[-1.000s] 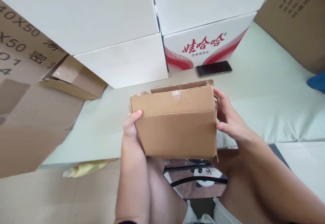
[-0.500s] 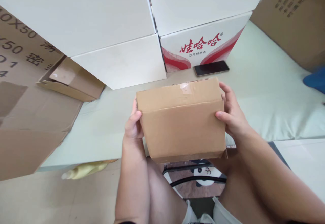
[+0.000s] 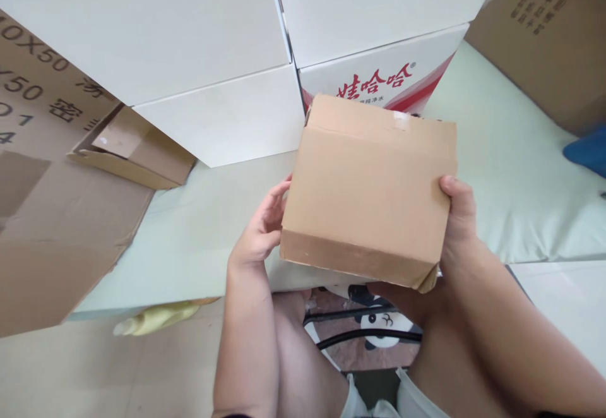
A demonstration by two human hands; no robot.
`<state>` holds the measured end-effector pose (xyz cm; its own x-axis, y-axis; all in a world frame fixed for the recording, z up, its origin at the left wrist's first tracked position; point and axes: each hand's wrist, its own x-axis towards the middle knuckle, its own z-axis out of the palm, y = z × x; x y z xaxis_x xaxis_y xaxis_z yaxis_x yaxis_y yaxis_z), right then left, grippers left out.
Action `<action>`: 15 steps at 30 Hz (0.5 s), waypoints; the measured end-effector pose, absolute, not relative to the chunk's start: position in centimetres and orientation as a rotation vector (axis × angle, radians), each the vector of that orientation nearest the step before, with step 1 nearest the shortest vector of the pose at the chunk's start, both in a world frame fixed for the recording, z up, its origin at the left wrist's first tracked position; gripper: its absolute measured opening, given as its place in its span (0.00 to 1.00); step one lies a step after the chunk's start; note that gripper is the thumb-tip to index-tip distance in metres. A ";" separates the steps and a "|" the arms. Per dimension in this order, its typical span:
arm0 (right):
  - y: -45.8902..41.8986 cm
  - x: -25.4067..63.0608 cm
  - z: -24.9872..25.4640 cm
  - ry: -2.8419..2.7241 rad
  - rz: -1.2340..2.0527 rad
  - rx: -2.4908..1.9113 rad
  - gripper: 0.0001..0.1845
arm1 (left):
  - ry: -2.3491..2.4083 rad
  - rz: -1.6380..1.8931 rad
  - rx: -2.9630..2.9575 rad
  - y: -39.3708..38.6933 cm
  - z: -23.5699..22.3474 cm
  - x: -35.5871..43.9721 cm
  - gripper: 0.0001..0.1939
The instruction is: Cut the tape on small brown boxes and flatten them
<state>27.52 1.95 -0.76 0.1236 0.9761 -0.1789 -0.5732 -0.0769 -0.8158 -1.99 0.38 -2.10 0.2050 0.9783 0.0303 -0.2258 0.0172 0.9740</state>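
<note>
A small brown cardboard box [image 3: 369, 181] is held up in front of me, over the edge of the pale green padded surface. It is tilted, its broad plain face toward me and its left end raised. A piece of clear tape shows at its top edge. My right hand [image 3: 460, 213] grips the right side, thumb on the face and fingers hidden behind. My left hand [image 3: 260, 225] is at the left side with curled fingers, fingertips and thumb against the edge; part of the fingers is hidden behind the box.
Stacked white cartons [image 3: 222, 121] stand behind, one with red lettering [image 3: 379, 82]. Large brown cartons are at the left [image 3: 71, 216] and right [image 3: 540, 52], and an open small box [image 3: 146, 146] is at the left. A blue object [image 3: 587, 153] lies at the right edge, a yellowish bottle [image 3: 161, 318] below.
The box has moved up and right and turned clockwise, now hiding the phone. My right hand has closed on its right side; my left hand has shifted its hold along the left edge.
</note>
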 end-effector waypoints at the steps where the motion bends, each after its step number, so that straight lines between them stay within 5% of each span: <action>1: 2.0 27.5 -0.7 -0.581 1.410 -0.922 0.34 | 0.914 1.167 1.166 0.4 -2.3 -2.0 0.41; 15: 1.6 27.6 -0.7 -0.624 1.473 -0.932 0.32 | 1.033 1.095 1.325 1.2 -3.4 -1.4 0.56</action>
<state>27.61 1.61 -0.70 0.0465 0.9811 -0.1878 -0.5479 -0.1322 -0.8261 -1.36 1.25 -3.37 0.1994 0.9789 0.0453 -0.0119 -0.0438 0.9990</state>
